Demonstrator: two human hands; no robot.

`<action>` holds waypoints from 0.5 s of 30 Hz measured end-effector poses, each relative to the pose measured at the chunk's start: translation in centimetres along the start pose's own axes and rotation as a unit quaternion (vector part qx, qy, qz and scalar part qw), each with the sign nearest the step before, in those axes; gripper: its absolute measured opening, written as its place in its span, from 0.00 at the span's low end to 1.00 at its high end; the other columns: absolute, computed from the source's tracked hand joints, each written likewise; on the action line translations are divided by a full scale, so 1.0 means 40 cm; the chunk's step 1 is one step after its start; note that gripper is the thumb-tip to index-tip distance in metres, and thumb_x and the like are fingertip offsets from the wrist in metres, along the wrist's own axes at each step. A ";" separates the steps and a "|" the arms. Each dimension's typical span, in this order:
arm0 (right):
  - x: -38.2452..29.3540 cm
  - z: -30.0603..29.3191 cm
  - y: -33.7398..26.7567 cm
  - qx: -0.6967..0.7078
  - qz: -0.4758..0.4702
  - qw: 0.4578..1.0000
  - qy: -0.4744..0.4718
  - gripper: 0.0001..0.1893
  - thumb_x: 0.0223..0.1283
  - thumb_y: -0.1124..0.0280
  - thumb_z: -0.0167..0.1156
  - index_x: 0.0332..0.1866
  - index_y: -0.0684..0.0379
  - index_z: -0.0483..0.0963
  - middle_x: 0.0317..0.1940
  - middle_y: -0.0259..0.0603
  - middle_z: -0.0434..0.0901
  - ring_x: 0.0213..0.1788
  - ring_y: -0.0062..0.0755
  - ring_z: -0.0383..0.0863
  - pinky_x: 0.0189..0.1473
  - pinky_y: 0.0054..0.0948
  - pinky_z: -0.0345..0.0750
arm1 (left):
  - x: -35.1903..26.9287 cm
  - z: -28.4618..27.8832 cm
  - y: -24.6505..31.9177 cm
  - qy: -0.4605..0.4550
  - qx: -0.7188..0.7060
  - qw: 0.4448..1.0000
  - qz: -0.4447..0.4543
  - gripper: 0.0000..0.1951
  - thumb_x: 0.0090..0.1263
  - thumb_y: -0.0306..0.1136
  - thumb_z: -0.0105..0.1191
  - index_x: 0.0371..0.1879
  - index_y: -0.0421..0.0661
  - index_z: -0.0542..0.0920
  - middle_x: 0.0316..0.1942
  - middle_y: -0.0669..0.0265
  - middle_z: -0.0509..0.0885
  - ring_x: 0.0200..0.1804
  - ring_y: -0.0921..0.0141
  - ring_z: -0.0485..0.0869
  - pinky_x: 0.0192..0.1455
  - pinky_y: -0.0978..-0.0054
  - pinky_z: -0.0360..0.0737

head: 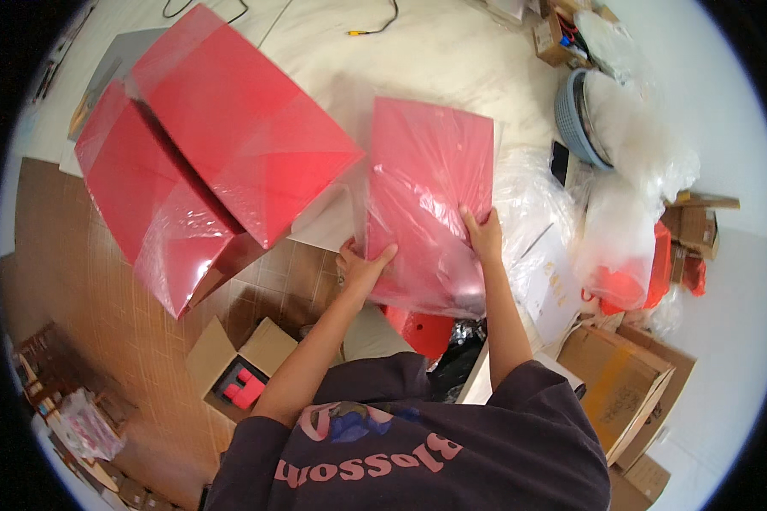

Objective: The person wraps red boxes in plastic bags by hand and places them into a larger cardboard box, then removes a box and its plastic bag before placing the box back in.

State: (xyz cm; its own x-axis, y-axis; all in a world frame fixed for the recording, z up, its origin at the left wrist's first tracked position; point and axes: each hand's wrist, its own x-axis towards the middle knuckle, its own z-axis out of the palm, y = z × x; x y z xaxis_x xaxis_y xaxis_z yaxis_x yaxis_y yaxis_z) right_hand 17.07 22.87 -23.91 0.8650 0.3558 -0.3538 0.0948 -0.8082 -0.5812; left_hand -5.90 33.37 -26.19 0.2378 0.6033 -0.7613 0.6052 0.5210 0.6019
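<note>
A flat red box or folder [431, 166] in a clear plastic bag is held up before me. My left hand [361, 265] grips its lower left edge, thumb lying on the front. On the right edge my right hand [484, 233] has hold of it, thumb also on the front. The fingers behind it are hidden. To the left, close to my left hand but apart from it, two large red stacks [230, 121] in clear wrap lie at the table's edge with a dark gap between them. Loose clear plastic [530, 185] lies by my right hand.
Behind stretches a pale table [307, 57] with a cable [383, 25]. At right are a blue-grey plastic basket [572, 118], a dark phone [559, 161] and a taped cardboard box [620, 383]. An open carton [214, 364] with pink-red items stands on the tiled floor [134, 358].
</note>
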 end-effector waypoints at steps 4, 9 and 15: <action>-0.080 0.004 0.085 -0.014 -0.029 0.999 0.003 0.39 0.48 0.44 0.68 0.52 0.72 0.69 0.43 0.60 0.79 0.46 0.52 0.79 0.49 0.39 0.74 | -0.039 -0.025 -0.149 -0.141 -0.026 0.990 0.019 0.63 0.44 0.57 0.71 0.71 0.40 0.42 0.69 0.47 0.52 0.71 0.55 0.54 0.73 0.61 0.55; -0.211 0.002 0.110 -0.027 -0.091 0.995 0.034 0.34 0.60 0.54 0.61 0.62 0.70 0.62 0.55 0.64 0.69 0.58 0.54 0.70 0.59 0.38 0.68 | -0.148 -0.092 -0.208 -0.245 -0.046 0.952 0.176 0.65 0.48 0.58 0.68 0.72 0.41 0.33 0.73 0.46 0.43 0.75 0.53 0.43 0.75 0.57 0.46; -0.380 -0.001 0.042 -0.134 -0.244 0.955 0.100 0.31 0.67 0.58 0.55 0.67 0.66 0.57 0.63 0.58 0.61 0.63 0.51 0.65 0.64 0.43 0.64 | -0.366 -0.135 -0.228 -0.071 0.062 0.966 0.240 0.62 0.43 0.49 0.69 0.74 0.49 0.38 0.54 0.45 0.65 0.56 0.47 0.66 0.62 0.53 0.64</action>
State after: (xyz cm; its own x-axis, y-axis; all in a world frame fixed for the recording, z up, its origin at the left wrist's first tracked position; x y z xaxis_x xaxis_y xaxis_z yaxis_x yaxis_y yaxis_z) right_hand 4.09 16.09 -19.48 0.7602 0.6456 0.0727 0.6099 -0.6705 -0.4225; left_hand -19.00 23.04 -19.23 0.6103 0.6637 -0.4325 0.4831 0.1209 0.8672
